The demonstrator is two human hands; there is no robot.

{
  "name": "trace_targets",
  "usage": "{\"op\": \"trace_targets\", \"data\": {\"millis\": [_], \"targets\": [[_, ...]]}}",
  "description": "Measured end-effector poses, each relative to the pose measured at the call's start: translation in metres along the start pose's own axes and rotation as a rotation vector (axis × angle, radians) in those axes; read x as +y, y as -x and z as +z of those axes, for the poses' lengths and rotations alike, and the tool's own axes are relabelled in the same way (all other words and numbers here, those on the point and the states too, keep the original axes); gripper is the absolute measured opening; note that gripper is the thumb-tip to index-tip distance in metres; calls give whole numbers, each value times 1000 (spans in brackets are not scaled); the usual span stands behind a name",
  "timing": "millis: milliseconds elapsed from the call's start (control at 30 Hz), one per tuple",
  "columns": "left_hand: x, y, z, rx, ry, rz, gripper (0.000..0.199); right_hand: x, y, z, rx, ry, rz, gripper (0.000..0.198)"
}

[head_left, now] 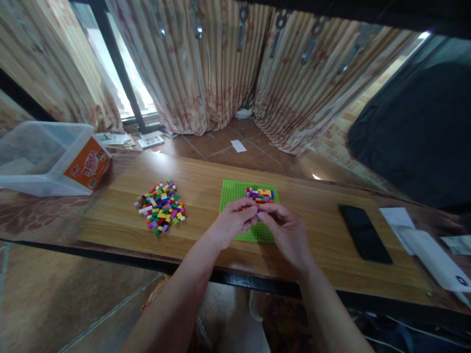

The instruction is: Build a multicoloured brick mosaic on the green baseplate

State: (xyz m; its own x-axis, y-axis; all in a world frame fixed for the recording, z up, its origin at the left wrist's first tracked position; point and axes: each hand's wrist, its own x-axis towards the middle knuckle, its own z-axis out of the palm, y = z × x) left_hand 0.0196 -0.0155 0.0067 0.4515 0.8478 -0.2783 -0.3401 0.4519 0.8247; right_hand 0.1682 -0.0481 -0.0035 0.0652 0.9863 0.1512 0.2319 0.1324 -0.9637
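Observation:
A green studded baseplate (pixel 230 189) lies on the wooden board, bearing a block of multicoloured toy bricks (pixel 260 192) built up near its far right part. Over the plate's middle, my left hand (pixel 237 218) and my right hand (pixel 289 233) meet with their fingertips pinched together. Between the fingertips shows a small purple brick (pixel 259 212), mostly covered by the fingers. Both hands are closed on it, close to the near side of the built bricks. Whether the brick touches the plate is hidden.
To the left lies a heap of loose coloured bricks (pixel 162 206). A clear plastic box (pixel 47 171) with an orange label stands at the far left. On the right are a black phone (pixel 364 233), papers (pixel 397 220) and a white packet (pixel 437 257). Metal tools (pixel 277 32) hang above.

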Motion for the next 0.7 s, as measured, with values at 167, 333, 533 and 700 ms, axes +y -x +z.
{"op": "trace_targets", "data": {"millis": [167, 333, 533, 700], "targets": [[0, 1, 0, 6, 38, -21, 22, -6, 1, 0, -56, -38, 9, 17], [6, 3, -1, -73, 116, -57, 24, -9, 0, -1, -62, -133, 42, 16], [9, 3, -1, -49, 165, -66, 12, -5, -2, -8, 83, -319, 53, 12], [11, 2, -3, -3, 200, -106, 15, 4, -6, -17, 149, -202, 42, 22]]}}
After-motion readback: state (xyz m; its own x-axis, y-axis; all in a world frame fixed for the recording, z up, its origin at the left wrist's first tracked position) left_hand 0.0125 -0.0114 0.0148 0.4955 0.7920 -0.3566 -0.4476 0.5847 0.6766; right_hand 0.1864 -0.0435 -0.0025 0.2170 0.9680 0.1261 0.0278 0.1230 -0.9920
